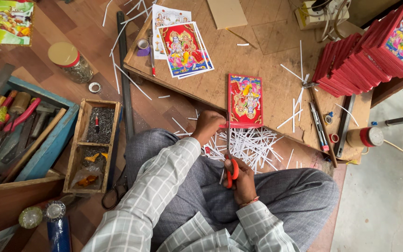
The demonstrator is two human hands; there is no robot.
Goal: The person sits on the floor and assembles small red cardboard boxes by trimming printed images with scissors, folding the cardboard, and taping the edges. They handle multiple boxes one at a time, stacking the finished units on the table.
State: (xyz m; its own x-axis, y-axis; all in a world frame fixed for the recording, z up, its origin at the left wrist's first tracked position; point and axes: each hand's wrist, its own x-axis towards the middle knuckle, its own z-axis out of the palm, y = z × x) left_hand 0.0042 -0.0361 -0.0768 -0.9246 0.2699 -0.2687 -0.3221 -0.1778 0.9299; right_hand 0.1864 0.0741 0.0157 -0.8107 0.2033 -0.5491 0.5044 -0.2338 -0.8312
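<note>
Down by the lap, the left hand [207, 126] pinches the lower left corner of a red-bordered picture card [245, 100] lying on the worktop [267, 51]. Right of that hand, the right hand [241, 179] grips orange-handled scissors [232, 170], blades at the card's bottom edge, over white paper strips [253, 144].

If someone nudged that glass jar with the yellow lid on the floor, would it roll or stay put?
The jar seems to lie tilted on its side, so a nudge might roll it. It looks packed with small metal pieces, so probably heavy for its size and slow to move. Being glass, it could crack on the wooden floor.
</note>
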